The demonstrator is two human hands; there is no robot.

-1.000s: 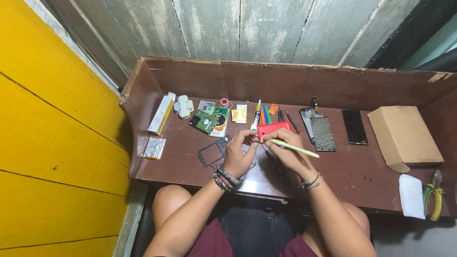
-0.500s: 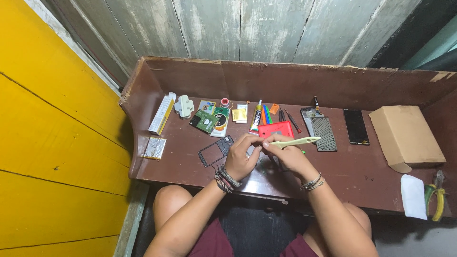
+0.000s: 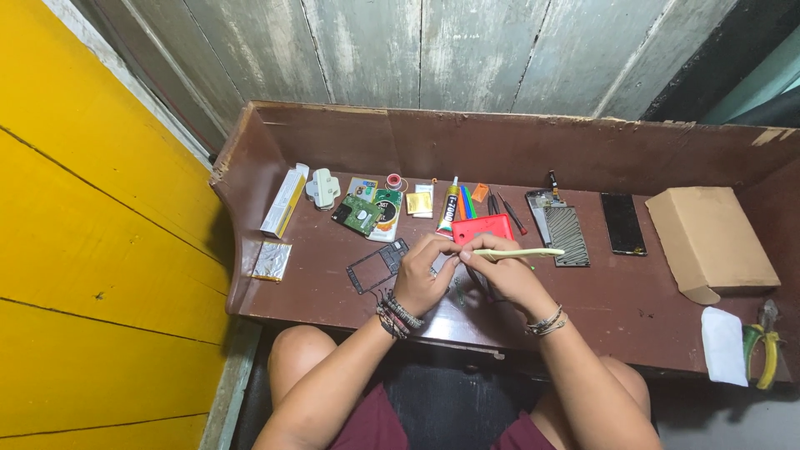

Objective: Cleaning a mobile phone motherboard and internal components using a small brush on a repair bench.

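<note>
Mid-frame: my right hand (image 3: 506, 279) pinches the yellow-green pry stick (image 3: 518, 252), long axis horizontal, tip pointing left toward my left hand (image 3: 421, 279), curled on something I can't make out.

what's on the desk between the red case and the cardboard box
In the head view, two flat phone parts lie between the red case and the cardboard box: a grey ridged panel, then a black screen.

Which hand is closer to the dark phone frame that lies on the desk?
Left. The left hand is right beside the dark phone frame, at its right edge. The right hand is further right, holding a pale stick.
</note>
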